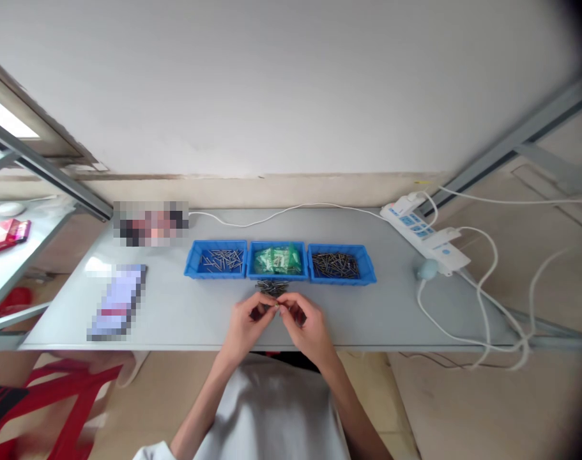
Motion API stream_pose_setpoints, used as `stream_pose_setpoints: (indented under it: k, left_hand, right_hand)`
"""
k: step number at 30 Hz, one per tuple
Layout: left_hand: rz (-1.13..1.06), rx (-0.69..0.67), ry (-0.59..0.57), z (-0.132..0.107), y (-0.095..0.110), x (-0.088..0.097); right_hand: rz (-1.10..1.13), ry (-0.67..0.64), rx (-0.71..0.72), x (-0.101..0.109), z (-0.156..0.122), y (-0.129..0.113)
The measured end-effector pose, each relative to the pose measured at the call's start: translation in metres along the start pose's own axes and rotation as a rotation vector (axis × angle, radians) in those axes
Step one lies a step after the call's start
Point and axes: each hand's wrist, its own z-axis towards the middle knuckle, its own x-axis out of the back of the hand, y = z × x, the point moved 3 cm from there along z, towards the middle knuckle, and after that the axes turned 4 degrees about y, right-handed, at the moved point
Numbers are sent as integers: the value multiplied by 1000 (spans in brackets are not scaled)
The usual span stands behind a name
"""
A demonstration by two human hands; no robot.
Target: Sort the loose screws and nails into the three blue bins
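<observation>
My left hand (246,322) and my right hand (308,326) meet fingertip to fingertip above the table's front part. Both are closed in a pinch around something tiny, mostly hidden by the fingers. Just beyond them lies a small pile of dark, thin metal pieces (271,287), perhaps screws or pins. Behind it, three blue bins stand in a row. Slim silvery metal pieces lie in the left bin (214,276). The middle bin (277,277) has green and whitish plastic-looking items in it. Dark metal pieces fill the right bin (343,281).
On the grey table (176,319), a blurred-out phone-like object (118,301) lies left, with another blurred item (151,225) behind. A white power strip (422,233) with looping cables (487,306) sits right. Metal frame posts flank both sides; a red stool (75,409) stands lower left.
</observation>
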Motion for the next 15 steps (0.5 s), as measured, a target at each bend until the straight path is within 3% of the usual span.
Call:
stream_pose_setpoints:
  k: [15]
  left_hand:
    - [-14,-15,-11,1,-4,0]
  right_hand:
    - [-3,30,-11,-1,-2,6]
